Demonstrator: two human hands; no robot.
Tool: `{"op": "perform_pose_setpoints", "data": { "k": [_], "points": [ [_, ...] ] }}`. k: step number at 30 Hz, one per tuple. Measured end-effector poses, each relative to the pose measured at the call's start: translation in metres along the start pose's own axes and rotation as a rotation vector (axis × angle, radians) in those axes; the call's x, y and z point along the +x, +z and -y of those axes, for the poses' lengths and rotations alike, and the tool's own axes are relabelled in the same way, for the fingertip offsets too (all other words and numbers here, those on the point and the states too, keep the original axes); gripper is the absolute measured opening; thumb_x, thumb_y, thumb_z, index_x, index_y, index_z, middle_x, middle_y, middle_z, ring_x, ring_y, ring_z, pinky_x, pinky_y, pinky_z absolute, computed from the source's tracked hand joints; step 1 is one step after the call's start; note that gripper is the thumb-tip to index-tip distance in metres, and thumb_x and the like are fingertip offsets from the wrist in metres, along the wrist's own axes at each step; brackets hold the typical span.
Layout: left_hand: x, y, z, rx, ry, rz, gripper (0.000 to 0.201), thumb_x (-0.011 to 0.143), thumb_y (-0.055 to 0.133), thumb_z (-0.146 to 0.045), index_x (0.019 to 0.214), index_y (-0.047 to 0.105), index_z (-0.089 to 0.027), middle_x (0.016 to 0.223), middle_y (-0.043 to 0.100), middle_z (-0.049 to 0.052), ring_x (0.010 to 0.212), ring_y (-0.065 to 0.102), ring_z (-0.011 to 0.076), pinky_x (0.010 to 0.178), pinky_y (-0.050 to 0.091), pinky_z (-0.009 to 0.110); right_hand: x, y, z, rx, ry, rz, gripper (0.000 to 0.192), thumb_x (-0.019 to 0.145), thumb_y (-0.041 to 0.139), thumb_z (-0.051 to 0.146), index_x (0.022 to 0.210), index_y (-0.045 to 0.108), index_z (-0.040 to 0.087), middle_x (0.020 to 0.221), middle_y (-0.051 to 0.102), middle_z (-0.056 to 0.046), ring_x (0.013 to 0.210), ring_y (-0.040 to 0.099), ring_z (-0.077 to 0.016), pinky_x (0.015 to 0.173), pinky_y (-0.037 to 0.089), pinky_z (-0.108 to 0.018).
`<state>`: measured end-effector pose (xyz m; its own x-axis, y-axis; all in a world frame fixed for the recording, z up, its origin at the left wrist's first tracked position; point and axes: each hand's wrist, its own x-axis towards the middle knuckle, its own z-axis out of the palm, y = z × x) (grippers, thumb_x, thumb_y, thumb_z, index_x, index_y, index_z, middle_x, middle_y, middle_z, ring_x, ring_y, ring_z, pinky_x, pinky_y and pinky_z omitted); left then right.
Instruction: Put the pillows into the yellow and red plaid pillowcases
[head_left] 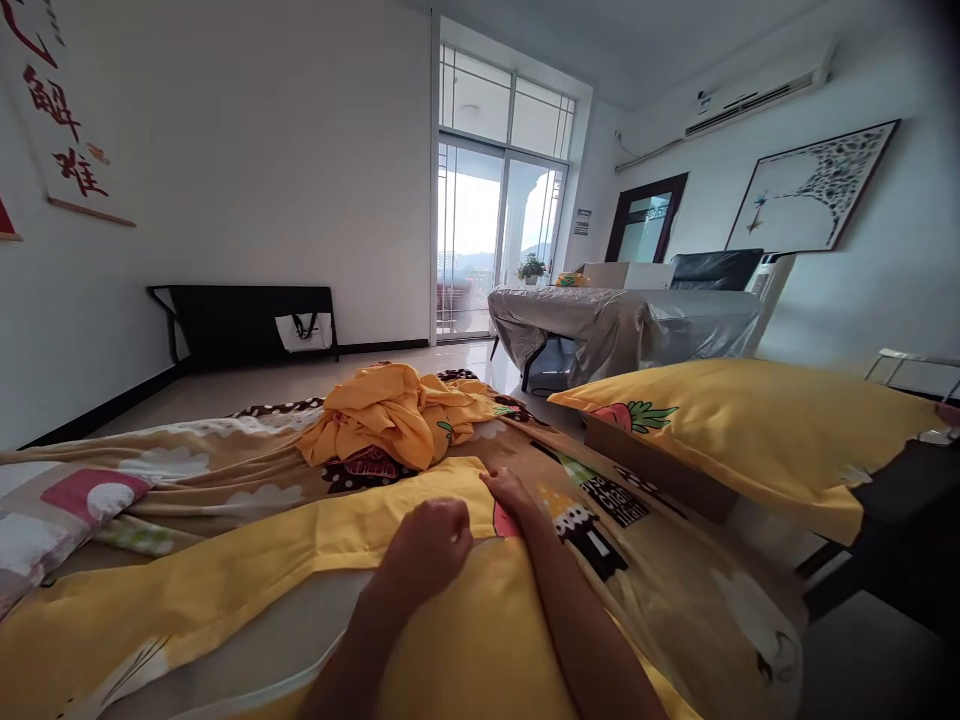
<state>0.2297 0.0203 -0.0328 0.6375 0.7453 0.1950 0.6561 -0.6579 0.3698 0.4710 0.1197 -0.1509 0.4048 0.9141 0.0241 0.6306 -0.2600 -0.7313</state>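
In front of me lies a yellow pillowcase [352, 525] with a pink-red print near its far corner. Its long edge is spread to the left, and a pale grey surface [307, 610] shows in the opening; I cannot tell whether that is a pillow or lining. My left hand [433, 545] is closed in a fist on the cloth, its fingertips mostly hidden. Just beyond it, my right hand [508, 492] pinches the pillowcase's far corner. Behind both hands sits a crumpled orange-yellow cloth [397, 410].
A brown patterned blanket [675, 580] lies underneath. A plump yellow pillow [750, 420] rests at the right on a dark-edged piece of furniture. A patchwork pillow [67, 510] is at the left. Farther back stands a plastic-covered table [585, 310]; a white bag [306, 332] leans by the wall.
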Motion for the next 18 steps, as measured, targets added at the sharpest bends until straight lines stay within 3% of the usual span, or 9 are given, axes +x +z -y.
{"op": "perform_pose_setpoints", "data": {
  "k": [2,4,7,9,12,15,18],
  "points": [
    [-0.013,-0.006,-0.018,0.045,0.088,0.175,0.027,0.085,0.040,-0.021,0.085,0.068,-0.019,0.093,0.071,0.011,0.088,0.066,0.0234,0.080,0.050,0.034,-0.003,0.001,0.004,0.031,0.014,0.021,0.024,0.084,0.059,0.032,0.088,0.068,0.010,0.088,0.071,-0.008,0.082,0.065,-0.0191,0.072,0.049,-0.027],
    [-0.020,-0.003,-0.029,0.061,0.184,0.291,0.034,0.085,0.037,-0.015,0.097,0.068,-0.016,0.110,0.068,0.015,0.104,0.064,0.0262,0.092,0.049,0.039,-0.008,0.001,0.008,0.067,0.019,0.026,0.026,0.078,0.063,0.031,0.093,0.069,0.011,0.090,0.072,-0.007,0.082,0.066,-0.0190,0.068,0.048,-0.024],
    [-0.021,0.012,-0.029,-0.010,0.282,0.343,0.049,0.084,0.032,-0.010,0.125,0.058,-0.012,0.142,0.050,0.014,0.133,0.045,0.0224,0.114,0.034,0.038,-0.015,0.000,0.013,0.094,0.029,-0.019,0.029,0.073,0.065,0.028,0.098,0.069,0.012,0.091,0.073,-0.006,0.083,0.066,-0.0194,0.068,0.049,-0.023],
    [-0.018,0.022,-0.024,-0.038,0.303,0.359,0.053,0.084,0.032,-0.010,0.134,0.050,-0.009,0.149,0.040,0.013,0.140,0.034,0.0205,0.119,0.025,0.036,-0.017,-0.003,0.016,0.089,0.039,-0.089,0.027,0.075,0.060,0.023,0.097,0.069,0.012,0.094,0.072,-0.008,0.088,0.065,-0.0206,0.072,0.048,-0.024],
    [-0.017,0.021,-0.021,-0.022,0.300,0.360,0.048,0.083,0.035,-0.012,0.125,0.059,-0.015,0.141,0.052,0.011,0.133,0.045,0.0214,0.116,0.031,0.035,-0.020,-0.010,0.022,0.063,0.052,-0.213,0.029,0.078,0.052,0.019,0.101,0.068,0.013,0.101,0.071,-0.011,0.097,0.064,-0.0227,0.080,0.047,-0.027],
    [-0.024,0.003,-0.024,0.072,0.166,0.361,0.040,0.083,0.035,-0.012,0.108,0.067,-0.017,0.118,0.068,0.012,0.111,0.062,0.0248,0.100,0.047,0.038,-0.026,-0.022,0.034,0.037,0.020,-0.299,0.034,0.082,0.044,0.020,0.107,0.066,0.016,0.106,0.068,-0.013,0.107,0.061,-0.0252,0.088,0.045,-0.034],
    [-0.031,-0.019,-0.031,0.170,0.011,0.411,0.039,0.080,0.037,-0.007,0.104,0.068,-0.012,0.108,0.070,0.016,0.101,0.066,0.0294,0.089,0.052,0.041,-0.040,-0.040,0.056,0.041,-0.117,-0.248,0.033,0.085,0.045,0.025,0.110,0.066,0.018,0.111,0.067,-0.011,0.107,0.061,-0.0233,0.091,0.045,-0.035]
  ]
}}
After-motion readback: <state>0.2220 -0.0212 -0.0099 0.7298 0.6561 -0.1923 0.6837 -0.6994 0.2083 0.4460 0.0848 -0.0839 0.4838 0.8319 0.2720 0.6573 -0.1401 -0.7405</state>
